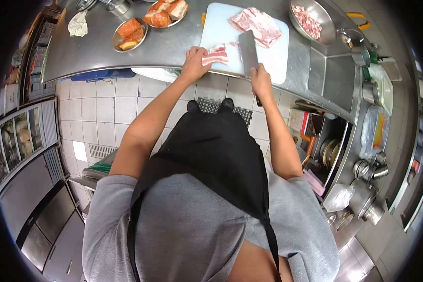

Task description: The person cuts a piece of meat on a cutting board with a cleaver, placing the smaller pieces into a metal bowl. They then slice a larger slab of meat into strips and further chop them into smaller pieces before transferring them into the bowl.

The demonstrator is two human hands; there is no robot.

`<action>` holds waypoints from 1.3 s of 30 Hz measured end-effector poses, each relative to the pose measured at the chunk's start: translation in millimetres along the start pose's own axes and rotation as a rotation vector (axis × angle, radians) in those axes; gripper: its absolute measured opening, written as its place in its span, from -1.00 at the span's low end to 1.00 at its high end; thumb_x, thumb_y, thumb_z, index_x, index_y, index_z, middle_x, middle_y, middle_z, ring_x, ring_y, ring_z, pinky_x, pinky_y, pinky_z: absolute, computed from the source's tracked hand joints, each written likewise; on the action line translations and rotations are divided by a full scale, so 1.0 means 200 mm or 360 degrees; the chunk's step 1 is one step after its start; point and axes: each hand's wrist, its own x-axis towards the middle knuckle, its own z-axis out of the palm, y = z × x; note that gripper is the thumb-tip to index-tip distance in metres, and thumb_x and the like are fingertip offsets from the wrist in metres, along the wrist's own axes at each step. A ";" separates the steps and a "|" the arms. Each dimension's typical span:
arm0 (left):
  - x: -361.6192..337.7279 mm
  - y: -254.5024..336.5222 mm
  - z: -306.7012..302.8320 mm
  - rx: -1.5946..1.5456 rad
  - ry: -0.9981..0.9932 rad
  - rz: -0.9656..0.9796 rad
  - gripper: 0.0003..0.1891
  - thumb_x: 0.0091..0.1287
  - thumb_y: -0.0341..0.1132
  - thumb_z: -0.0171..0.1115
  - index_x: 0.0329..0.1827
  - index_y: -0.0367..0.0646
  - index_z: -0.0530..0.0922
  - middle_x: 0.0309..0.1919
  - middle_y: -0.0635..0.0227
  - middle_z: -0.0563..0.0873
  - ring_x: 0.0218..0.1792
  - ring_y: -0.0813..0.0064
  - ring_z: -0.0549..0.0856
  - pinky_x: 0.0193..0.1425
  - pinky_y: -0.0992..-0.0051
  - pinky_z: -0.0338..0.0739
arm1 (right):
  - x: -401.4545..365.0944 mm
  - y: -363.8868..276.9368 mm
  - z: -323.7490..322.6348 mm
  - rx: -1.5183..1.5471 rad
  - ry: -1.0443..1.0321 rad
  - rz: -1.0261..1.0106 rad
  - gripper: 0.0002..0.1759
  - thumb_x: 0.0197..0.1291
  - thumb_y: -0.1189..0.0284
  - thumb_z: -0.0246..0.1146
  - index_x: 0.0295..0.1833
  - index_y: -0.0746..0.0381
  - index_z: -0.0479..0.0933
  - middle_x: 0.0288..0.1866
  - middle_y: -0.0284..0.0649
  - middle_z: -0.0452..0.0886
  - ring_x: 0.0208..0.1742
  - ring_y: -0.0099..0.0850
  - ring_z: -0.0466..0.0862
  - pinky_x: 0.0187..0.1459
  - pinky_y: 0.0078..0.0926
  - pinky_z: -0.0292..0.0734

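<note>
On a white cutting board (275,66), my right hand (261,81) is wrapped round the handle of a cleaver (249,52), whose broad blade points away from me. My left hand (195,64) has its fingers curled onto a strip of pork belly (215,56) at the board's left edge. Small cut bits of meat lie between that strip and the blade. Farther back on the board rests a larger slab of raw pork (256,25), just beyond the cleaver's tip.
A steel bowl (332,34) of chopped meat (306,22) stands right of the board, beside a sink (331,75). To the left are a bowl of orange-coated meat chunks (130,33), another plate of chunks (166,12) and a crumpled cloth (78,24). The steel counter's edge (117,67) runs before me.
</note>
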 end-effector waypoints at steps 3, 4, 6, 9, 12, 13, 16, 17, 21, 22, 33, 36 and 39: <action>-0.04 -0.02 -0.01 -0.0099 0.0019 -0.0046 -0.52 0.13 -0.35 0.52 0.14 -0.09 0.58 0.12 0.11 0.56 0.21 -0.03 0.52 0.36 0.15 0.46 | -0.05 -0.11 -0.12 0.0032 0.0261 -0.0209 -0.68 0.58 0.27 0.08 0.10 0.35 0.43 -0.33 0.29 0.70 -0.19 0.30 0.73 -0.14 0.17 0.57; -0.05 -0.02 -0.02 -0.0108 0.0020 -0.0054 -0.52 0.14 -0.36 0.52 0.15 -0.09 0.58 0.12 0.11 0.56 0.22 -0.03 0.53 0.37 0.15 0.46 | -0.09 -0.21 -0.19 0.0036 0.0326 -0.0268 -0.69 0.58 0.28 0.08 0.10 0.35 0.42 -0.35 0.27 0.70 -0.21 0.30 0.73 -0.17 0.16 0.56; -0.06 -0.03 -0.02 -0.0125 0.0014 -0.0069 -0.51 0.14 -0.38 0.51 0.16 -0.09 0.58 0.12 0.11 0.57 0.24 -0.03 0.53 0.38 0.14 0.46 | -0.17 -0.42 -0.26 0.0223 0.0614 -0.0496 -0.68 0.61 0.27 0.07 0.04 0.36 0.41 -0.49 0.09 0.65 -0.49 0.01 0.70 -0.39 -0.02 0.53; -0.05 -0.02 -0.03 -0.0173 -0.0001 -0.0089 -0.55 0.17 -0.38 0.49 0.15 -0.06 0.60 0.15 0.09 0.55 0.22 -0.08 0.53 0.38 0.09 0.48 | -0.28 -0.60 -0.20 0.0427 0.0869 -0.0631 -0.72 0.60 0.31 0.08 0.06 0.36 0.38 -0.49 0.15 0.64 -0.40 0.13 0.70 -0.37 0.06 0.51; -0.04 -0.02 -0.03 -0.0123 -0.0022 -0.0087 -0.53 0.16 -0.36 0.49 0.17 -0.02 0.60 0.14 0.12 0.56 0.21 -0.05 0.54 0.35 0.08 0.48 | -0.16 -0.30 0.17 -0.0192 0.0458 -0.0443 -0.78 0.52 0.42 0.04 0.09 0.36 0.38 -0.35 0.29 0.69 -0.24 0.27 0.74 -0.22 0.20 0.60; -0.05 0.00 -0.02 -0.0040 -0.0046 -0.0104 -0.52 0.15 -0.36 0.49 0.18 0.00 0.60 0.14 0.15 0.57 0.21 -0.02 0.54 0.33 0.08 0.48 | -0.07 -0.13 0.35 -0.0553 0.0046 -0.0364 -0.77 0.46 0.44 0.05 0.08 0.37 0.39 -0.26 0.34 0.71 -0.16 0.31 0.74 -0.09 0.28 0.61; 0.04 0.02 -0.03 0.0191 -0.0103 -0.0015 -0.49 0.13 -0.34 0.49 0.20 0.04 0.59 0.13 0.25 0.59 0.20 0.05 0.55 0.27 0.07 0.47 | -0.04 -0.18 0.38 -0.0454 0.0018 -0.0332 -0.76 0.45 0.45 0.04 0.08 0.39 0.39 -0.21 0.37 0.72 -0.10 0.35 0.74 -0.01 0.31 0.59; 0.05 0.03 -0.02 0.0231 -0.0192 0.0076 -0.48 0.13 -0.33 0.48 0.20 0.06 0.58 0.13 0.29 0.59 0.20 0.08 0.55 0.25 0.07 0.47 | -0.01 -0.17 0.35 -0.0327 0.0012 -0.0326 -0.74 0.47 0.41 0.07 0.07 0.39 0.40 -0.22 0.38 0.71 -0.11 0.35 0.73 -0.02 0.27 0.60; 0.20 0.02 0.02 0.0255 -0.0178 -0.0040 -0.56 0.15 -0.33 0.44 0.13 0.05 0.61 0.04 0.31 0.67 0.10 0.07 0.61 0.21 0.08 0.52 | 0.07 0.12 0.21 -0.0125 0.0053 -0.0431 -0.59 0.51 0.27 0.19 0.20 0.41 0.45 -0.40 0.18 0.70 -0.39 0.10 0.75 -0.28 0.08 0.63; 0.26 -0.03 0.04 0.0178 -0.0101 -0.0132 -0.59 0.16 -0.34 0.44 0.11 0.05 0.62 0.02 0.29 0.68 0.07 0.05 0.63 0.20 0.09 0.53 | 0.03 0.09 0.12 0.0009 -0.0028 -0.0227 -0.57 0.52 0.26 0.20 0.22 0.42 0.46 -0.44 0.11 0.68 -0.48 0.00 0.73 -0.37 0.00 0.61; 0.26 0.04 0.09 -0.0043 -0.0193 0.0103 -0.64 0.20 -0.40 0.39 0.08 -0.02 0.61 0.00 0.29 0.71 0.13 0.09 0.60 0.22 0.15 0.47 | -0.08 -0.37 -0.20 0.0308 0.0594 -0.0332 -0.69 0.56 0.29 0.13 0.05 0.38 0.43 -0.37 0.16 0.70 -0.32 0.13 0.75 -0.22 0.00 0.55; 0.32 0.11 0.09 0.0011 -0.0225 0.0239 -0.65 0.19 -0.42 0.40 0.06 -0.01 0.61 0.05 0.32 0.71 0.13 0.10 0.60 0.23 0.15 0.47 | -0.13 -0.55 -0.29 0.0336 0.0828 -0.0572 -0.70 0.60 0.29 0.13 -0.06 0.34 0.35 -0.67 -0.21 0.54 -0.68 -0.43 0.58 -0.58 -0.33 0.44; 0.28 0.08 0.09 0.0143 -0.0227 0.0388 -0.62 0.18 -0.41 0.43 0.08 -0.04 0.58 0.06 0.22 0.70 0.11 0.03 0.61 0.20 0.16 0.51 | -0.13 -0.68 -0.37 0.0354 0.1047 -0.0834 -0.69 0.61 0.28 0.15 -0.06 0.33 0.33 -0.66 -0.20 0.54 -0.68 -0.46 0.58 -0.58 -0.36 0.43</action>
